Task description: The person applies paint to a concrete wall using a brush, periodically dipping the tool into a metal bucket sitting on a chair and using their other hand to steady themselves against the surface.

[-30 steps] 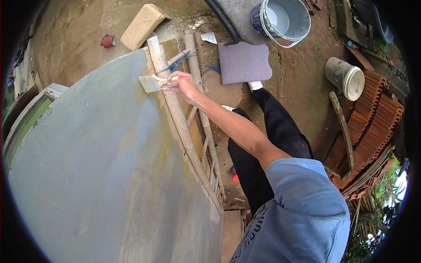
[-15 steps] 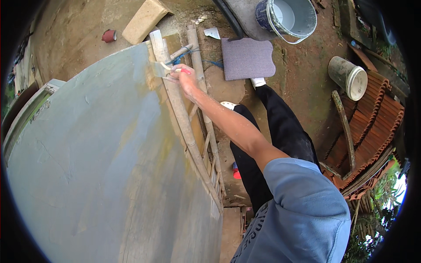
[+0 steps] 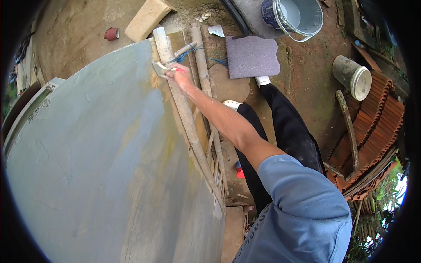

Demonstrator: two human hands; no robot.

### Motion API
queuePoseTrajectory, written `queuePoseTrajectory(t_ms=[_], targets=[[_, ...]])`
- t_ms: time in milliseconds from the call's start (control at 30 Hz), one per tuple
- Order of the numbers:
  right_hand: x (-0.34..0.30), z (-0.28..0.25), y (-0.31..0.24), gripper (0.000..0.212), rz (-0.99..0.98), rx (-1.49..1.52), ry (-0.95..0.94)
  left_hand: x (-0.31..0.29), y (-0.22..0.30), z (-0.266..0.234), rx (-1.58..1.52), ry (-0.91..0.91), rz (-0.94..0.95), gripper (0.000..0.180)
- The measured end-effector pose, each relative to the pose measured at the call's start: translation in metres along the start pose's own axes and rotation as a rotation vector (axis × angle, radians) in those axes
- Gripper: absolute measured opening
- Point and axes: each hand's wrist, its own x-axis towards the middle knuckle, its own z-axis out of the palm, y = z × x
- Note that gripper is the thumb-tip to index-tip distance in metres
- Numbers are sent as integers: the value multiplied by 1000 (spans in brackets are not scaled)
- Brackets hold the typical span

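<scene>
My right hand [image 3: 180, 75] is closed around a pale-necked hand tool [image 3: 161, 67] with a red handle end and a greyish head. The tool's head rests against the grey-blue painted wall [image 3: 101, 127], near its far right edge; its exact kind is too small to tell. Just beyond my fingers, a bamboo pole [image 3: 188, 122] runs along the edge of the wall. Blue cord [image 3: 186, 55] ties it to a second pole [image 3: 202, 65]. Blue-grey streaks and yellowish patches mark the wall. My left hand is out of view.
A purple-grey mat [image 3: 252, 57] lies by my feet. Beyond it stands a bucket [image 3: 313, 22] with pale liquid. Stacked roof tiles [image 3: 372, 131] and a dirty white pail [image 3: 353, 79] are at the right. A tan block [image 3: 147, 19] and a small reddish roll [image 3: 112, 33] lie farther off.
My right hand and the tool have shifted slightly left and down along the wall's edge. The rest of the scene has slid a little to the right as the view moved.
</scene>
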Motion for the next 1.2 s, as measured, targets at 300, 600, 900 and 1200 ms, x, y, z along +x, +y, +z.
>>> queuePoseTrajectory(t_ms=[300,600,900,1200], targets=[[-19,-26,-13,13,82,158,-115,-6,-23,-20,38,-36,5,38],[-12,-36,-16,12,104,-11,-234,-9,-25,-27,57,-57,3,39],[-47,-20,-6,12,180,-168,-363,-11,-29,-31,78,-71,7,40],[-6,7,9,10,-260,-210,-121,1,-13,-10,35,-26,-6,41]])
